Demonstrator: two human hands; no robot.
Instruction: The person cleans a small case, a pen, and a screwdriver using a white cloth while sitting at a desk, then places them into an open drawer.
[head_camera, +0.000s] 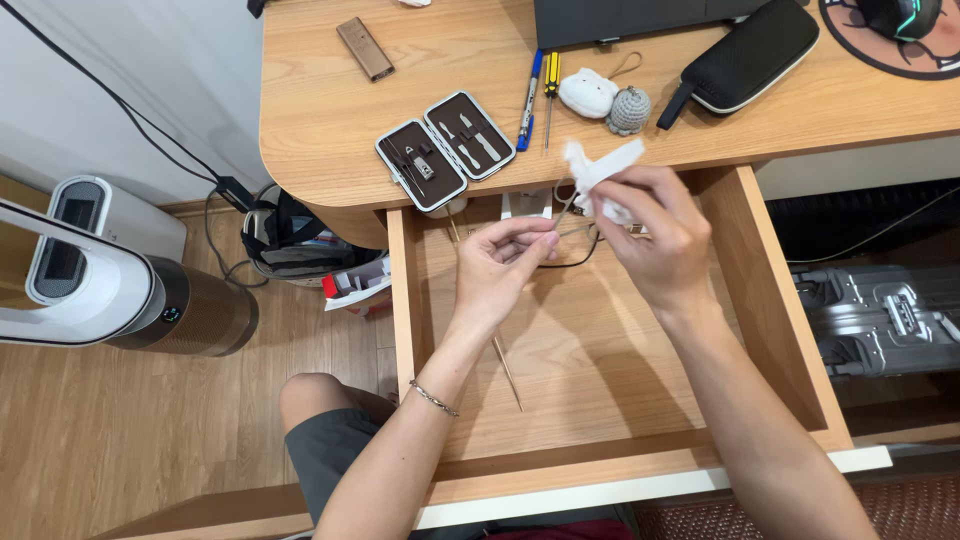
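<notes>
Scissors (567, 205), small and metal, sit above the open drawer (600, 350), just below the worktop's (330, 110) front edge, and we appear to be wiping them. Our left hand (500, 262) pinches the handle end with thumb and forefinger closed on it; our right hand (655, 235) has its fingers (640, 190) clamped on a white wipe (600, 168) folded over the blade end.

To do this well, we judge it best to keep the left pinch steady and low on the handles, draw the wipe along the blades away from the pivot, and keep our fingertips behind the fold, off the edges.

An open brown manicure case (445, 150) lies near the worktop's front edge, with a blue pen (530, 98) and a yellow-handled screwdriver (549, 92) beside it. A thin wooden stick (505, 368) rests on the drawer floor.

Much is hard to make out. The blades are covered by the wipe and the right hand, so we cannot tell whether they are open or closed. A dark loop (575, 255) below the hands may be a cord or glasses frame. The objects at the drawer's back edge are hidden behind both hands.
</notes>
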